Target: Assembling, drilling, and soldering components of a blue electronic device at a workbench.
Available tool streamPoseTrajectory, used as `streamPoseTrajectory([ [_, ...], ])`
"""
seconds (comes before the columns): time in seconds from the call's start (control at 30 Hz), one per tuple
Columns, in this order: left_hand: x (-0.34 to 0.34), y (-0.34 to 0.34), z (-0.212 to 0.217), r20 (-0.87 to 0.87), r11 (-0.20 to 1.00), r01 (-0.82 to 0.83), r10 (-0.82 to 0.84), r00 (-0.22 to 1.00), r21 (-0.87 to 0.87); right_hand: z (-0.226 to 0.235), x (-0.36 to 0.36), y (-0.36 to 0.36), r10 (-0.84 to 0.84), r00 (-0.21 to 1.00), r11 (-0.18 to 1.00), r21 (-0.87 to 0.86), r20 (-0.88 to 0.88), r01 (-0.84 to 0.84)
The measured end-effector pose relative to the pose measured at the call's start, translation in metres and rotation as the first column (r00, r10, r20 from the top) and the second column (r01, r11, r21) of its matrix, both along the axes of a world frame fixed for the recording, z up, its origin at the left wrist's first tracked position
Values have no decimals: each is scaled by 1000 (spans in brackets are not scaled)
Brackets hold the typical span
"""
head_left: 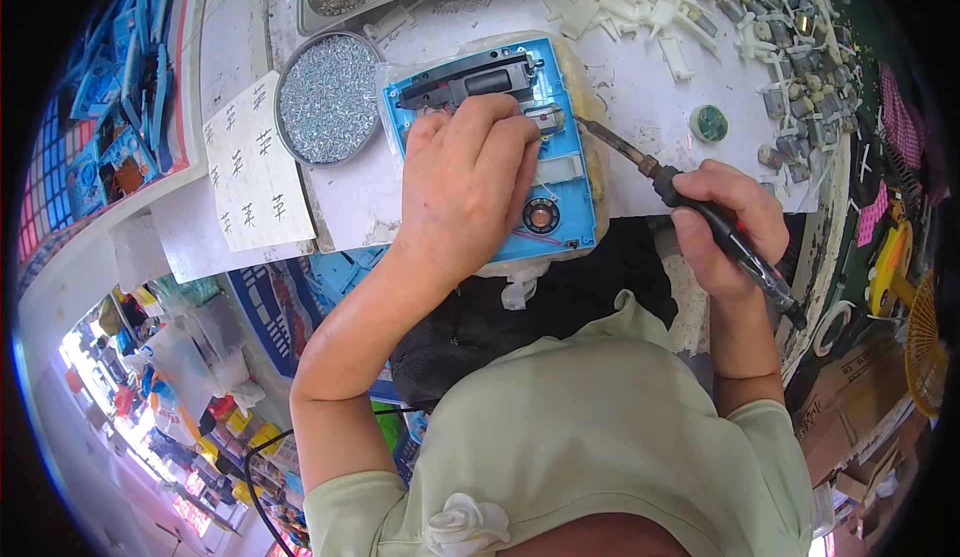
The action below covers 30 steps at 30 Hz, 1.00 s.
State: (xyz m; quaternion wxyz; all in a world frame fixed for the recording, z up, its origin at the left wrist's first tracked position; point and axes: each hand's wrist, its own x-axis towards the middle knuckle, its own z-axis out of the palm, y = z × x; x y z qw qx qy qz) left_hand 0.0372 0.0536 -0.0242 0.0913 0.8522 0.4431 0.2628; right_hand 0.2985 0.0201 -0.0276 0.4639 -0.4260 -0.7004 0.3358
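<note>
My left hand (465,172) lies over a shallow blue plastic casing (572,172), palm down, its fingers curled into it. The fingertips and whatever they pinch are hidden under the hand. Inside the casing are a black molded part (485,83), a small motor (545,119), a white strip (558,169) and a round black speaker (541,216). My right hand (735,222) grips the black handle of a soldering iron (648,165). The iron's thin tip points left, close to the casing's right edge.
Left of the casing stands a round dish of silver screws (330,97), beside a handwritten paper sheet (250,172). White plastic parts (610,2) and many small motors (790,77) lie at the back right. A green spool (708,124) sits nearer. Blue casings (110,87) fill a crate at left.
</note>
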Motion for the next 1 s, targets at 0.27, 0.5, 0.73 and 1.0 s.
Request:
streamPoseTrajectory([
  [0.27,-16,-4,8,294,930,-34,151,944,-367,-3,-3,-5,-132,987,991,-21,-96,131],
  [0.5,-38,-10,4,514,830,-76,411,753,-553,-3,-4,-5,-128,986,992,-23,-103,126],
  [0.73,-12,8,2,260,996,36,-12,965,-86,2,-5,-5,-136,986,990,-35,-101,133],
  [1.0,-18,11,3,256,978,141,-99,962,-154,-3,-2,-6,-138,982,990,-58,-128,132],
])
